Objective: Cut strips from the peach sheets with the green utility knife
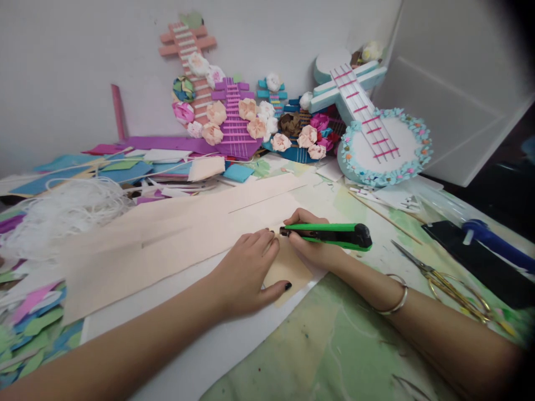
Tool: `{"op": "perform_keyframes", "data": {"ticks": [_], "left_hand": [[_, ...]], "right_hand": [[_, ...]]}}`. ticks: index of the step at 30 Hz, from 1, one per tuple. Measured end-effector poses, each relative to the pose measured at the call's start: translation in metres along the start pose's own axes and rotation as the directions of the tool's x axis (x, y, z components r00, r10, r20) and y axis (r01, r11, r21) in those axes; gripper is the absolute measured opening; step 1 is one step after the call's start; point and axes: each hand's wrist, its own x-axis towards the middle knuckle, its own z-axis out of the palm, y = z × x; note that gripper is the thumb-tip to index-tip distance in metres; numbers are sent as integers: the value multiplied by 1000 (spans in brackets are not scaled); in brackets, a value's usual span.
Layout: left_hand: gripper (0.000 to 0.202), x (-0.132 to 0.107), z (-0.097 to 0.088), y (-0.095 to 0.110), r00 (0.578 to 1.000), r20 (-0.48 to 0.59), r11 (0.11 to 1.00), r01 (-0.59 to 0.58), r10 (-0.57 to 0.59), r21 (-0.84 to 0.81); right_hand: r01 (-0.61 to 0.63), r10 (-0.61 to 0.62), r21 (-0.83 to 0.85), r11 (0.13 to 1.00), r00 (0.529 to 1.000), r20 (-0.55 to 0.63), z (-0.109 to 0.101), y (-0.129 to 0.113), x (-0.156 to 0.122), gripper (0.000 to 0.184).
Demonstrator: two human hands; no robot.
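Now the left hand (246, 273) presses flat on the foam sheet (167, 245); the right hand (311, 245) grips the green cutter (330, 235).

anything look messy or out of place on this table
A tangled heap of white cord sprawls at far left, with coloured paper scraps strewn below it. Gold-handled metal scissors lie loose near the right hand, which grips a green plastic utility knife.

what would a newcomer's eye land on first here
The bright green cutter stands out at the centre, gripped in the right hand with its tip at a pale peach sheet that the left hand presses flat. Behind, against the wall, lean foam guitars decked with paper flowers: a purple guitar in the middle and a bigger white and pale blue guitar to the right.
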Motion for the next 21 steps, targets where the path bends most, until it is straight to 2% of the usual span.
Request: {"op": "perform_keyframes", "data": {"ticks": [15,21], "left_hand": [[52,0,0,0,1000,-16,1000,0,0,-13],[53,-1,0,0,1000,-5,1000,0,0,-2]], "right_hand": [[38,-39,17,999,999,19,-1,4,-1,10],[38,-38,46,998,999,-7,-1,3,-1,11]]}}
